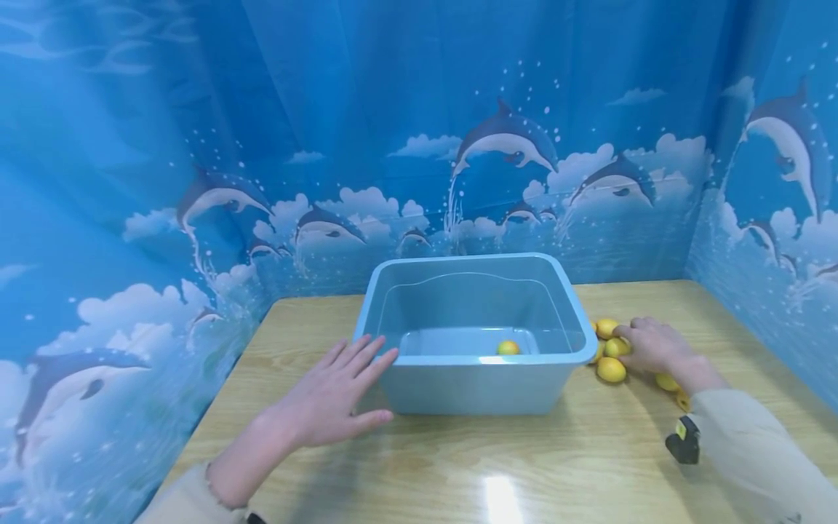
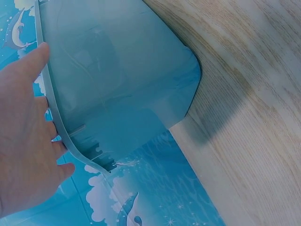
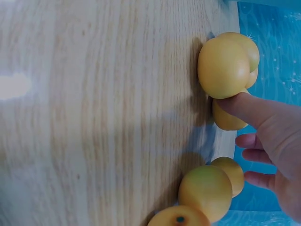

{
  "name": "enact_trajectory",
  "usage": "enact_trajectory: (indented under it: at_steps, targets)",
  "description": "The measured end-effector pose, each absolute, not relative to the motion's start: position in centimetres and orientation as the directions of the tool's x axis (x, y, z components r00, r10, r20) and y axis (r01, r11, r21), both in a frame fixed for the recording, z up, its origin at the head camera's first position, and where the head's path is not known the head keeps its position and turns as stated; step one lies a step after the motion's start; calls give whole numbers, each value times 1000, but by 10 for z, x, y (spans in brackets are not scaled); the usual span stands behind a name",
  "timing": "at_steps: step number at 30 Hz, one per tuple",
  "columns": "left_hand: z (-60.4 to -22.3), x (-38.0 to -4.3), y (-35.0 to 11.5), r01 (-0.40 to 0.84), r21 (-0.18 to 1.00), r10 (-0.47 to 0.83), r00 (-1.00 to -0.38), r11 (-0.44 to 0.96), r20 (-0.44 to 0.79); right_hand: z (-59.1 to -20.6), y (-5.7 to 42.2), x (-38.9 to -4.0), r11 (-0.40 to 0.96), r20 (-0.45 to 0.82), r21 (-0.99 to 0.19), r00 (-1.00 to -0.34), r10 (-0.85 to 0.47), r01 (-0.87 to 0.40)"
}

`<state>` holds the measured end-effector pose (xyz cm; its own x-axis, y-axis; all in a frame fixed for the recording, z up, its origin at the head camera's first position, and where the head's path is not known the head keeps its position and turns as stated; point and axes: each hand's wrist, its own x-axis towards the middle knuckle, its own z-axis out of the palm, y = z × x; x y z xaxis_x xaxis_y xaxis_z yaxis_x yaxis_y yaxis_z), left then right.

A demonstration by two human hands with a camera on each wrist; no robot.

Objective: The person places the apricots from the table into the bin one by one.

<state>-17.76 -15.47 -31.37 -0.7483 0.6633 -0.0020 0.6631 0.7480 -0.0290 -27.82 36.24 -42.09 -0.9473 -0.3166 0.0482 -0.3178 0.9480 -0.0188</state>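
Observation:
A light-blue plastic bin (image 1: 465, 389) stands on the table with one yellow-orange fruit (image 1: 508, 348) on its floor. My left hand (image 1: 327, 397) is spread beside the bin's near left corner. In the left wrist view, the fingertips of that left hand (image 2: 23, 127) are right at the bin's rim (image 2: 54, 108). To the right of the bin, my right hand (image 1: 657, 348) reaches into a cluster of round yellow fruits, its thumb and fingers around one yellow fruit (image 1: 617, 347). Seen from the right wrist, the thumb (image 3: 249, 108) overlaps that fruit (image 3: 228, 120).
Another yellow fruit (image 1: 611, 370) lies just in front of the gripped one. More yellow fruits (image 3: 205, 192) lie on the near side of the right hand. The wooden table (image 1: 419, 466) is bordered by a blue dolphin-print curtain (image 1: 393, 145) at the back and sides.

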Motion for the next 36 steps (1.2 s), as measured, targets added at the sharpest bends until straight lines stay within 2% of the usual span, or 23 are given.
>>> enact_trajectory:
  at_steps: [23, 29, 36]
  targets:
    - [-314, -177, -155, 660, -27, 660, -751, 751, 2, -424, 365, -276, 942, 106, -30, -938, -331, -336]
    - [-315, -178, -156, 661, -26, 661, -750, 750, 8, -415, 368, -274, 948, 99, -58, -946, -307, -314]
    - [-315, -178, -155, 662, -25, 662, -749, 749, 9, -395, 371, -273, 921, 142, -33, -914, -379, -387]
